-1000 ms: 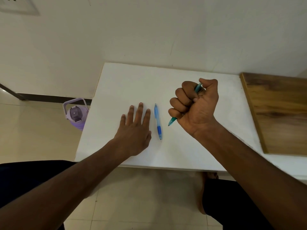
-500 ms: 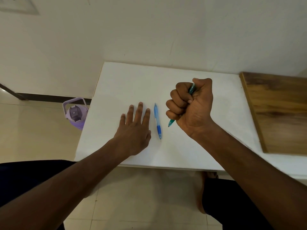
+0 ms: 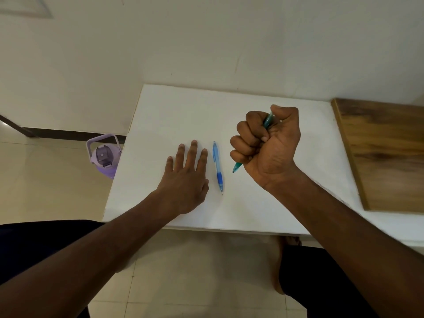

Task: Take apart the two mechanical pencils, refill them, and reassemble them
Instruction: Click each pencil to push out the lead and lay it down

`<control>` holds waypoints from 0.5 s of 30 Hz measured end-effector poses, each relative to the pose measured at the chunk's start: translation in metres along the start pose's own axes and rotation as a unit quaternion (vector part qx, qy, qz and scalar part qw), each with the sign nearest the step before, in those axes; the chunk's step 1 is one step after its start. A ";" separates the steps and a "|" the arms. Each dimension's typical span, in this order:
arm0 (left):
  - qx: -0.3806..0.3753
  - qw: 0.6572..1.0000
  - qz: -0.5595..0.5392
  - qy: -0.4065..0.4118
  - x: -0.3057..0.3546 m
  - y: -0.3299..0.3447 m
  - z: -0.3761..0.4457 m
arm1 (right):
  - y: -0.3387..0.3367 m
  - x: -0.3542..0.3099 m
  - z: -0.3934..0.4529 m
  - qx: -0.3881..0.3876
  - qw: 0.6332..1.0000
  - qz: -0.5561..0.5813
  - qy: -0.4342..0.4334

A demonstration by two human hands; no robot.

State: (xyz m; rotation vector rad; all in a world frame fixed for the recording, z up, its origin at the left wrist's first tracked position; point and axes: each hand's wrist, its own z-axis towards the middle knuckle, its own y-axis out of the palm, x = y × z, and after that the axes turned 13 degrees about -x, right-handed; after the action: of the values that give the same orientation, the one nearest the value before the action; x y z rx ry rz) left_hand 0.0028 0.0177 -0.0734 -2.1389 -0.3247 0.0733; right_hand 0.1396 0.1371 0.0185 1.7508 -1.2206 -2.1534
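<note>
My right hand [image 3: 268,148] grips the green pencil [image 3: 237,166] in a fist. My left hand [image 3: 187,180] lies flat on the table [image 3: 174,106], just beside the blue pencil [image 3: 217,166].

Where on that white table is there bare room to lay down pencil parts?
The far strip of the white table beyond both hands is bare, as is the near edge between the forearms. Crowded: the blue mechanical pencil lies between the flat left hand and the right hand gripping the teal mechanical pencil.
</note>
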 end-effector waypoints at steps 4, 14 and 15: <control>-0.003 1.000 -0.001 -0.002 0.000 0.000 0.000 | 0.000 0.000 0.000 -0.001 1.000 -0.014 0.001; 0.002 1.000 0.000 -0.002 -0.001 0.001 0.002 | 0.000 -0.002 0.001 -0.008 1.000 0.002 -0.001; 0.001 1.000 -0.001 -0.002 -0.001 0.001 0.002 | 0.001 -0.002 0.001 -0.008 1.000 0.000 0.001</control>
State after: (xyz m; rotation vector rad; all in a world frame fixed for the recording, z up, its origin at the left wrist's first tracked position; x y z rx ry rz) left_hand 0.0022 0.0187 -0.0755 -2.1357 -0.3286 0.0759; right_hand 0.1394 0.1383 0.0205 1.7465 -1.1989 -2.1541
